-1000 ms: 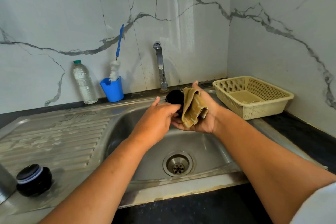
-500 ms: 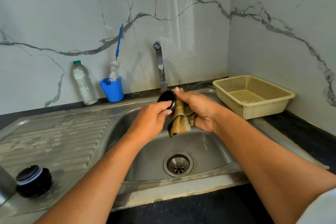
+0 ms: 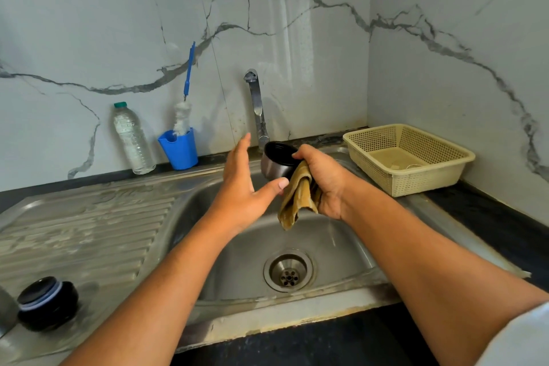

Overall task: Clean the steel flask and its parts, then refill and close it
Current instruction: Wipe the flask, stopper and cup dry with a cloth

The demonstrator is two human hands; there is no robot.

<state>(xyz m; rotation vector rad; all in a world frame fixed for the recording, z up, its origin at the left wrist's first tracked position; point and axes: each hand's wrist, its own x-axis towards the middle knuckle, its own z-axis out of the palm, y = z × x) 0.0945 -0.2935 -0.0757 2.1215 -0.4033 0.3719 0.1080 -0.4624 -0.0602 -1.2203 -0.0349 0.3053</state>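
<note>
My right hand (image 3: 323, 181) grips a steel cup lid (image 3: 277, 162) with a black inside, together with a tan cloth (image 3: 297, 199) that hangs below it, over the sink basin (image 3: 237, 261). My left hand (image 3: 243, 187) is open just left of the cup, fingers straight, the thumb tip near the cloth. A black flask stopper (image 3: 47, 303) stands on the draining board at the lower left. Part of the steel flask body (image 3: 6, 312) shows at the left edge.
A tap (image 3: 257, 107) stands behind the basin. A clear water bottle (image 3: 132, 138) and a blue cup (image 3: 179, 150) holding a bottle brush (image 3: 185, 98) are at the back wall. A beige plastic basket (image 3: 407, 157) sits at the right. The drain (image 3: 288, 272) is mid-basin.
My left hand has let go of the cup lid and opened, moving slightly left. My right hand now holds both cup and cloth, with the cup's opening turned up and left.
</note>
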